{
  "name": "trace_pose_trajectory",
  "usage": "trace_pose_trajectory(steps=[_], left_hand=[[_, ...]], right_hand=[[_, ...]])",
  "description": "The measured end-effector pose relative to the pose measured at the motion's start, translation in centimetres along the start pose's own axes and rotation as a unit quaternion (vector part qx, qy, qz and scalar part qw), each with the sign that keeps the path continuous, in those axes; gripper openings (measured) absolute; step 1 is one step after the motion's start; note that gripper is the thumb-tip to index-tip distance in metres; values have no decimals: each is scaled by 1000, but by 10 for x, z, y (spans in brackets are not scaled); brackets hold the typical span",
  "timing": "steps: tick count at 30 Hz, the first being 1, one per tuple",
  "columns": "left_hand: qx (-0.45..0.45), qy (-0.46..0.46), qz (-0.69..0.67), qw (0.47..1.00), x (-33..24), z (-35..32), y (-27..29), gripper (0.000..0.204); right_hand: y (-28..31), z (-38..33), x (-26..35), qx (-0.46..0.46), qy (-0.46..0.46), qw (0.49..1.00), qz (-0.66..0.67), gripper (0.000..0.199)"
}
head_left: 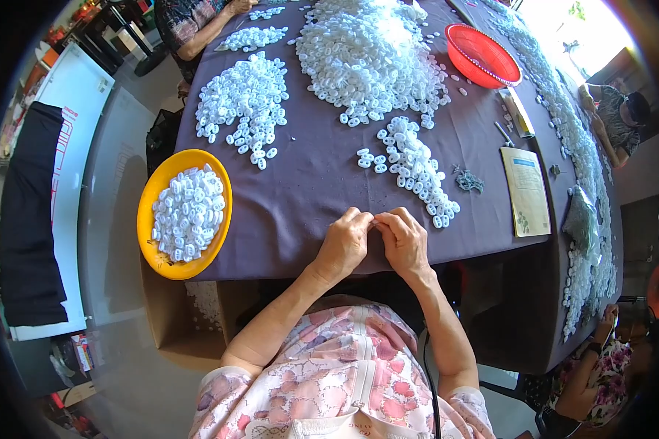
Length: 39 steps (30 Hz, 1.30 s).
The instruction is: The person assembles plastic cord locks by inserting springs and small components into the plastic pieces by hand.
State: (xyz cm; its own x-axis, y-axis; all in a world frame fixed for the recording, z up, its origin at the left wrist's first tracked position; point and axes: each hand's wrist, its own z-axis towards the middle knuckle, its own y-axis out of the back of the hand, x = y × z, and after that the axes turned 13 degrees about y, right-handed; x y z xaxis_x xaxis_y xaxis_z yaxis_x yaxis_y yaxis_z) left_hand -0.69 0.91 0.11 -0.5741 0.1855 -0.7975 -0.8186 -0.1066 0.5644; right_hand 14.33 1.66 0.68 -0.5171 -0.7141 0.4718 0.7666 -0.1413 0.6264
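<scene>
Near the front edge of the cloth-covered table [285, 234], my left hand [344, 245] and my right hand [403, 245] meet fingertip to fingertip, both closed in a pinch. Whatever lies between the fingers is too small or too hidden to name. Just beyond my right hand is a small, long pile of white oval plastic pieces with holes [410, 157]. A tangle of thin dark green strands [468, 180] rests to the right of that pile.
A yellow dish [146, 227] of white pieces stands at the left edge. Farther back lie a left heap [245, 99] and a large heap [366, 55]. A red basket [458, 55] and a tan booklet [526, 192] are to the right. Other people sit around the tables.
</scene>
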Motion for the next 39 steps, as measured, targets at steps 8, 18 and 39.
trace_pose_trajectory(steps=[8,18,39], left_hand=[[45,68,-113,990,-2,4,6,8],[16,26,-47,998,-1,5,3,7],[-25,-22,-7,999,-4,-4,0,7]], right_hand=[[-1,0,-1,-16,-24,999,21,8],[8,3,2,-20,-76,993,86,13],[2,-2,-1,-25,-25,998,50,10]])
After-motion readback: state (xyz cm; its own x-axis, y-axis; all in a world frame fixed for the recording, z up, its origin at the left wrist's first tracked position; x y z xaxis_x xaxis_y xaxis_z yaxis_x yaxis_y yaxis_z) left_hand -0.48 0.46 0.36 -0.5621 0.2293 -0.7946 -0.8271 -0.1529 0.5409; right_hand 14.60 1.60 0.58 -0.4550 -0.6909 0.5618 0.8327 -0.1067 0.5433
